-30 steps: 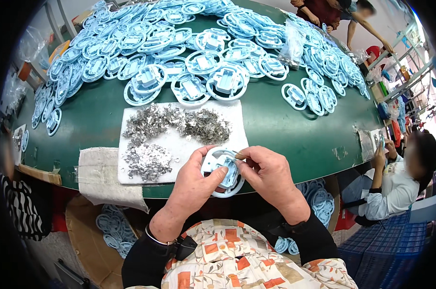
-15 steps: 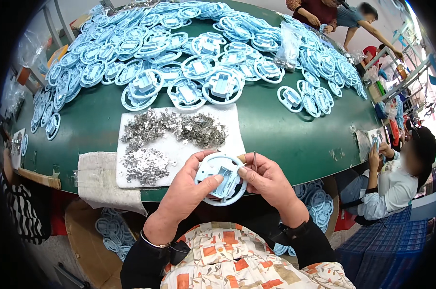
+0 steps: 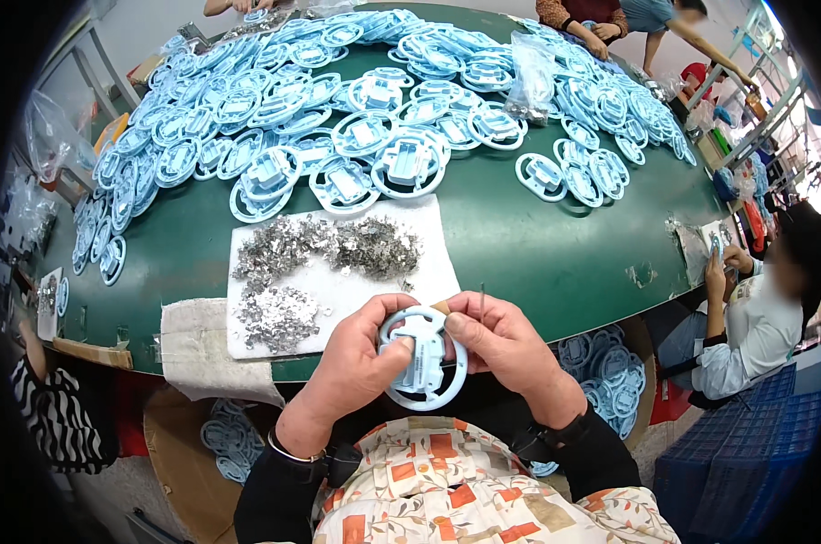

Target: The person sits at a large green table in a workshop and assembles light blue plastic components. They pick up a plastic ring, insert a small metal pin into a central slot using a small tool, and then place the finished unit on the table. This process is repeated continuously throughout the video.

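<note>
Held ring (image 3: 420, 367), metal-strewn pad (image 3: 356, 295), ring pile (image 3: 270, 170) beyond

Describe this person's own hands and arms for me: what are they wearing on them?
The left hand and right hand wear no gloves. A thin, shiny bangle circles the left wrist. Black sleeves cover the forearms, stopping short of the hands. I see no cables there.

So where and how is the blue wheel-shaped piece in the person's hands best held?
Probably hold the blue piece by its left rim, the left hand coming from the left: its face is turned up and the rim is slim, so fingers can curl behind while the thumb presses the central block.
</note>
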`<state>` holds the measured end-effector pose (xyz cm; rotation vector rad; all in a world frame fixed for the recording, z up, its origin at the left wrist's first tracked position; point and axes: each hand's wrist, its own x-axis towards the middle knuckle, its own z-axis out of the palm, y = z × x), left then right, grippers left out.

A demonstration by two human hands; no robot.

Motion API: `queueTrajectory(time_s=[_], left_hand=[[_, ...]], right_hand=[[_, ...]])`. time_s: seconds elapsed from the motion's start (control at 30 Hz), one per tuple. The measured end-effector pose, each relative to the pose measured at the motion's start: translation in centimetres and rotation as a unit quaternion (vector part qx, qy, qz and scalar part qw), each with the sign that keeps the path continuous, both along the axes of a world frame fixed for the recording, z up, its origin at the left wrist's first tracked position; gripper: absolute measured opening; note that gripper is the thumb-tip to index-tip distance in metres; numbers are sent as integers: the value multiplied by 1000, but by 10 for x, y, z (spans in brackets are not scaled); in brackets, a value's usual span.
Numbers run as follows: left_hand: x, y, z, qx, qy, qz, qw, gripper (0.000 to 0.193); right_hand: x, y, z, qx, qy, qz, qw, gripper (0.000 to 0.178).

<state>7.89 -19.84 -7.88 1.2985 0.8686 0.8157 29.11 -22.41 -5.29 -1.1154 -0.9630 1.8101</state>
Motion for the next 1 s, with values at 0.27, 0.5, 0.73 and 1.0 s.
queueTrajectory(time_s=[0.27, 0.5, 0.73, 1.0], left_hand=[[-15, -8, -19, -408, -477, -32, 778, 52], [-15, -13, -28, -418, -458, -63, 782, 50], [-23, -26, -11, -351, -272, -11, 896, 42], [-75, -50, -18, -279, -284, 36, 917, 57]], right_hand=[[-26, 8, -12, 270, -140, -49, 951, 32], [-31, 11, 0, 312, -232, -44, 920, 27], [-21, 11, -3, 275, -212, 53, 936, 26], [-63, 42, -8, 369, -338, 72, 863, 17]])
